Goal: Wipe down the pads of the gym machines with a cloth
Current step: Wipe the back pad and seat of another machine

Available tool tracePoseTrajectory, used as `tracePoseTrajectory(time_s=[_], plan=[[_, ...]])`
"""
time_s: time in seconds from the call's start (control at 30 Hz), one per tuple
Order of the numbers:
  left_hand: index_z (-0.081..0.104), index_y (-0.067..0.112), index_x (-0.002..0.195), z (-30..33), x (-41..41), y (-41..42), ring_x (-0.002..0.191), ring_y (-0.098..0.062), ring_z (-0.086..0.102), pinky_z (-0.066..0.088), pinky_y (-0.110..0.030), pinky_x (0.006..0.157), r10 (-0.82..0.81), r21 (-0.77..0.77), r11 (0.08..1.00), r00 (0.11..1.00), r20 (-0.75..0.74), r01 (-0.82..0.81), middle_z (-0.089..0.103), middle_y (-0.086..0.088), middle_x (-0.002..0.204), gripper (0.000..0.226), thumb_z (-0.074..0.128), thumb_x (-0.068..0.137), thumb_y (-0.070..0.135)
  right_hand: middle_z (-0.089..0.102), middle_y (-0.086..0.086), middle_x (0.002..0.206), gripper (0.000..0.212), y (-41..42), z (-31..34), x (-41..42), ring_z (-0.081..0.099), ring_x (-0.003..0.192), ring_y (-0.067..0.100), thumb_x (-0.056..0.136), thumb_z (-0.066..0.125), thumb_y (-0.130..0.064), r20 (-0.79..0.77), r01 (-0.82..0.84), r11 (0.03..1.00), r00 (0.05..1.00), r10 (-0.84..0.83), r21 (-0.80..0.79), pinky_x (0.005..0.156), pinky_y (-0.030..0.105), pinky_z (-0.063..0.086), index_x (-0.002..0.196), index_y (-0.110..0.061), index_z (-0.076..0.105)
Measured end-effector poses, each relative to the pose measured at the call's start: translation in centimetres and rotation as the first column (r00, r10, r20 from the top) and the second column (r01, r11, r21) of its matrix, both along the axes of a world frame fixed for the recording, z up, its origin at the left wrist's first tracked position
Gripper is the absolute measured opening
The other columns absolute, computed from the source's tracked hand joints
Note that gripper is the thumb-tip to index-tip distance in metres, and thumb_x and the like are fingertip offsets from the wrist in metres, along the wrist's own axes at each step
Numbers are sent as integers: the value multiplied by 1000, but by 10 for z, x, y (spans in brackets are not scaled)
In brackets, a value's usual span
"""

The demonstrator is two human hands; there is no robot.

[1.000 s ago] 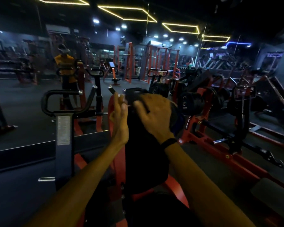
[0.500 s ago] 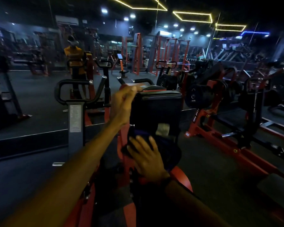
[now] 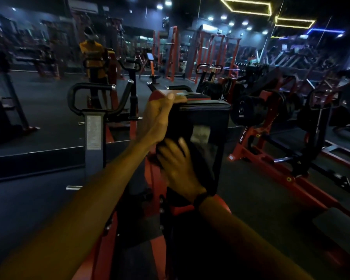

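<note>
Black upright pad (image 3: 208, 116) — perhaps dusty mid-face

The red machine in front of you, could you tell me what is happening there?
A person is wiping the machine's black upright pad. The left hand grips the pad's top left edge, while the right hand presses a dark cloth against the lower left of the pad's face.

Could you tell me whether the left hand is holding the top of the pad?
Yes, the left hand grips the top edge of the pad.
</note>
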State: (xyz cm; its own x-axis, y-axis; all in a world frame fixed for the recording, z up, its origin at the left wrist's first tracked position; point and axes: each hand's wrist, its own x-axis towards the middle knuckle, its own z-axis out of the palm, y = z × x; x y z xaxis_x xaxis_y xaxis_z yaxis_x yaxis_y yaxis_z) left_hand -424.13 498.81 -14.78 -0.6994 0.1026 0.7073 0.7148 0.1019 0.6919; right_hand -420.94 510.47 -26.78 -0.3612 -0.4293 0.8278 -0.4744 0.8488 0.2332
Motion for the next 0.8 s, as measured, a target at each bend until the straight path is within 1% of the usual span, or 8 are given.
tracePoseTrajectory(time_s=[0.1, 0.2, 0.3, 0.37, 0.43, 0.53, 0.67, 0.8], plan=[[70, 31, 118, -3, 8, 4, 125, -10, 58, 43, -40, 110, -39, 6, 999, 997, -68, 40, 68, 4, 128, 40, 36, 103, 48, 48, 2, 141, 51, 17, -96, 47, 17, 152, 16, 109, 26, -22, 256, -1, 980, 965, -50, 197, 125, 40, -3, 116, -9, 74], [68, 18, 124, -11, 8, 6, 127, -9, 57, 44, -33, 108, -17, 16, 1000, 992, -126, 19, 67, -1, 131, 41, 38, 105, 38, 30, -5, 157, 52, 53, -113, 62, 26, 146, 21, 95, 46, -37, 122, 96, 924, 981, -151, 370, 124, 48, -2, 146, -30, 49], [67, 9, 124, -15, 7, 13, 128, -10, 57, 46, -31, 107, 22, 56, 998, 983, -180, -13, 66, -4, 131, 40, 38, 105, 29, 21, 9, 161, 68, 58, -77, 49, 10, 154, 28, 91, 54, -46, 91, 158, 987, 984, -155, -25, 122, 56, 6, 153, -33, 30], [67, 9, 123, -17, 5, 21, 127, -16, 58, 47, -43, 107, 49, 111, 993, 978, -201, -27, 66, -4, 130, 37, 39, 105, 25, 14, 21, 162, 64, 48, -11, 31, 8, 154, 35, 97, 47, -47, 82, 147, 879, 989, -123, -454, 122, 58, 8, 154, -26, 29], [66, 10, 123, -19, 5, 27, 127, -20, 58, 46, -50, 107, 52, 150, 988, 981, -186, -24, 66, -7, 130, 34, 39, 106, 22, 12, 25, 164, 63, 43, 58, 10, 10, 153, 37, 102, 40, -51, 23, 113, 739, 991, -131, -664, 122, 60, 11, 155, -18, 32], [62, 5, 128, -25, 7, 31, 128, -21, 55, 44, -50, 108, 45, 142, 990, 979, -200, -17, 62, -10, 133, 35, 37, 106, 16, 21, 22, 163, 63, 33, 101, -8, 17, 152, 36, 101, 39, -51, 12, 149, 713, 981, -194, -685, 122, 58, 11, 152, -15, 39], [53, 9, 133, -35, 6, 40, 131, -21, 49, 41, -44, 110, 98, 85, 993, 955, -280, -78, 54, -9, 139, 33, 41, 103, 16, 9, 17, 166, 62, 22, -32, 34, 8, 154, 34, 102, 36, -51, 158, 263, 788, 965, -211, -556, 121, 60, 9, 156, -21, 29], [48, 1, 133, -38, 6, 52, 132, -26, 46, 37, -38, 112, 146, 104, 987, 941, -304, -120, 49, -16, 139, 34, 44, 100, 9, 4, 12, 167, 66, 30, -108, 51, 9, 155, 31, 102, 24, -62, 316, 338, 686, 934, -164, -645, 120, 60, 18, 160, -32, 14]])
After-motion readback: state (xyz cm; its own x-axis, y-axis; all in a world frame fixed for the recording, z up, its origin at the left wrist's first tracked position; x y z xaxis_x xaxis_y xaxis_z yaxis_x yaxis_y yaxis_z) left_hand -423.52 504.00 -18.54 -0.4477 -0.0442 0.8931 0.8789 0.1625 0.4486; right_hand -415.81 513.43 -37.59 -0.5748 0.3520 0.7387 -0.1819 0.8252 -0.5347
